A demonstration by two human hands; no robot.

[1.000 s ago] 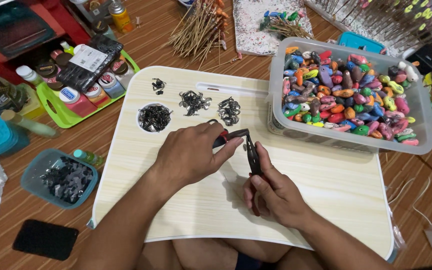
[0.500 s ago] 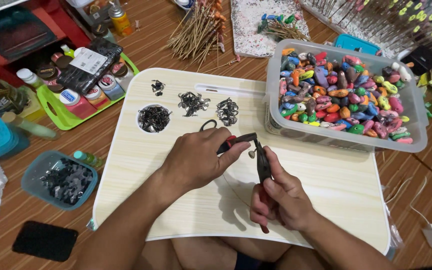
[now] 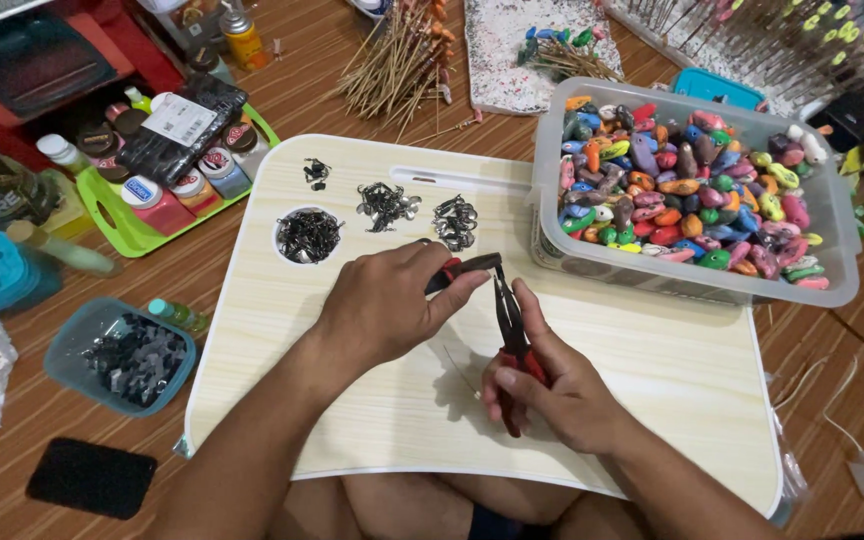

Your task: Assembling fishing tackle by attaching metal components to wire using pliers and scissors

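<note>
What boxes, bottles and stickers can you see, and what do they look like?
Clear plastic tub: right, full of colourful lumps.
Green tray: upper left, holding small round jars.
Black packet: on those jars, with a white rectangular label.
Teal tub: left of the board, dark bits inside.
Yellow bottle: top, orange-yellow with silver cap.

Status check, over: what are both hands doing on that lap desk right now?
Left hand pinching a small red-and-black piece. Right hand gripping red-handled pliers, tips at that piece. Nothing blocking; metal hook piles lie beyond on the lap desk.
</note>
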